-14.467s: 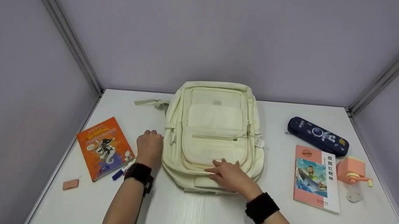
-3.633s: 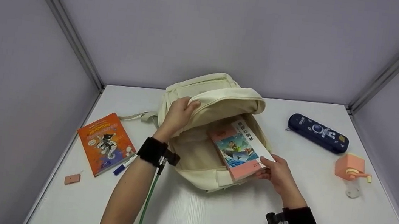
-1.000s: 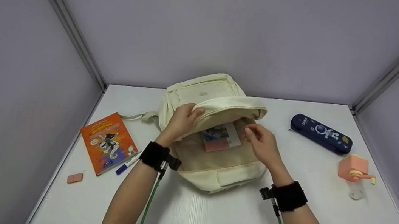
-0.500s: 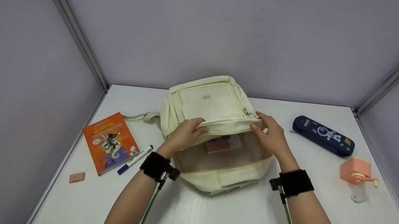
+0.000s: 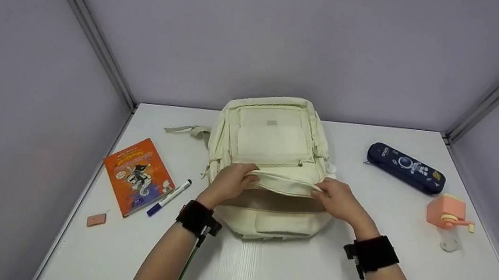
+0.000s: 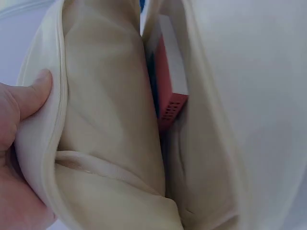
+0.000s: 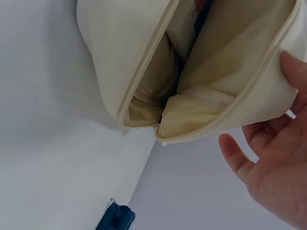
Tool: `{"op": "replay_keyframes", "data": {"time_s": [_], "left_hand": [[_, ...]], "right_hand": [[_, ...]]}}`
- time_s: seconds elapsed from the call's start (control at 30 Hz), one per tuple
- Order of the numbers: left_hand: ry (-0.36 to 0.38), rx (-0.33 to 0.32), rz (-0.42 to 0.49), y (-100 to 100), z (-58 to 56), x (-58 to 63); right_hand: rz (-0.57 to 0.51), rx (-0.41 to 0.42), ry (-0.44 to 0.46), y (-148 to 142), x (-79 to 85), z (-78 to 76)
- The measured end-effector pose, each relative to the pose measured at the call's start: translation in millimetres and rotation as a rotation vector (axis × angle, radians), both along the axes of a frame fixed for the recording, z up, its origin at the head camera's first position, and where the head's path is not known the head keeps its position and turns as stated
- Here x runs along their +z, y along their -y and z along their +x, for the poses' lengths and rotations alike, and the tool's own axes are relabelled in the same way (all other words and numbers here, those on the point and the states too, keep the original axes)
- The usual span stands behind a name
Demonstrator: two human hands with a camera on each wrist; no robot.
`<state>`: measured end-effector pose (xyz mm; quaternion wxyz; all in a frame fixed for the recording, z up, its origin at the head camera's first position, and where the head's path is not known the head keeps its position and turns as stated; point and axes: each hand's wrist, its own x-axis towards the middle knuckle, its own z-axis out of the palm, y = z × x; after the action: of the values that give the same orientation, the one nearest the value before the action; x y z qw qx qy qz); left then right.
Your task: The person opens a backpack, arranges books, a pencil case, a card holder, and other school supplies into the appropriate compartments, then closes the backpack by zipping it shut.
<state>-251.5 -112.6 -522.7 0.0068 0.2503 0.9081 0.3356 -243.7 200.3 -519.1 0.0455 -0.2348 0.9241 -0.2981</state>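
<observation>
A cream backpack (image 5: 273, 138) lies on its back at the middle of the table, its main compartment unzipped and gaping toward me. My left hand (image 5: 231, 183) pinches the left part of the front flap's edge (image 5: 284, 185), thumb on the fabric. At the right end of that edge, my right hand (image 5: 342, 201) pinches the flap between thumb and fingers. Inside, the pink-and-white book (image 6: 171, 81) shows in the left wrist view, deep between the bag's panels. From the head view the flap hides it.
To the left lie an orange book (image 5: 138, 176), a white marker with a blue cap (image 5: 169, 198) and a small pink block (image 5: 96, 219). On the right are a navy pencil case (image 5: 405, 168) and a pink crank sharpener (image 5: 446, 211). Walls enclose three sides.
The pink-and-white book went from the table's right into the backpack, and my right hand let go of it. Both hands now hold the flap, which has come down toward me; the bag has straightened.
</observation>
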Motion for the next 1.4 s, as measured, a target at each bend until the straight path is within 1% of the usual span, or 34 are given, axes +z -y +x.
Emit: {"op": "replay_keyframes", "data": {"time_s": [0.13,0.23,0.33,0.4,0.5,0.57,0.63,0.7,0.77,0.83,0.9,1.0,1.1,1.17,1.23,1.27,1.4], "left_hand": [[0.014,-0.012,-0.017,5,-0.3,-14.1],[0.026,-0.030,-0.033,8,0.6,-28.3],[0.017,-0.056,-0.055,10,5.7,-42.1],[-0.019,-0.077,-0.080,10,10.5,-49.8],[-0.084,-0.084,-0.119,11,17.3,-59.8],[-0.117,-0.078,-0.146,13,20.3,-64.0],[-0.129,-0.072,-0.153,14,22.4,-66.1],[-0.128,-0.077,-0.133,16,22.9,-65.8],[-0.107,-0.091,-0.088,19,22.4,-63.8],[-0.079,-0.101,-0.036,22,20.8,-60.8],[-0.036,-0.114,0.027,26,17.7,-56.7],[0.026,-0.127,0.105,30,12.3,-48.0],[0.060,-0.126,0.175,32,6.9,-39.0],[0.059,-0.110,0.211,32,3.9,-33.6],[0.033,-0.080,0.244,32,1.0,-30.5],[0.015,-0.062,0.261,32,0.0,-29.4],[-0.067,0.016,0.302,30,-1.4,-27.4]], "right_hand": [[0.076,0.046,0.010,6,-1.0,13.0],[0.153,0.081,-0.022,11,-5.7,21.2],[0.197,0.097,-0.058,13,-14.4,28.3],[0.213,0.094,-0.074,13,-21.3,32.7],[0.224,0.101,-0.119,12,-30.4,37.6],[0.223,0.107,-0.141,13,-33.8,40.2],[0.214,0.121,-0.153,14,-33.8,42.6],[0.204,0.128,-0.118,16,-31.5,44.3],[0.181,0.128,-0.064,17,-28.3,44.9],[0.140,0.123,-0.037,16,-26.5,43.3],[0.066,0.121,-0.044,12,-26.3,38.3],[-0.074,0.129,-0.068,4,-28.6,27.0],[-0.175,0.156,-0.036,0,-31.4,14.6],[-0.209,0.168,0.004,0,-32.3,8.2],[-0.216,0.162,0.022,2,-31.2,4.2],[-0.223,0.158,0.019,4,-30.2,2.4],[-0.255,0.090,-0.001,10,-25.7,-3.7]]}}
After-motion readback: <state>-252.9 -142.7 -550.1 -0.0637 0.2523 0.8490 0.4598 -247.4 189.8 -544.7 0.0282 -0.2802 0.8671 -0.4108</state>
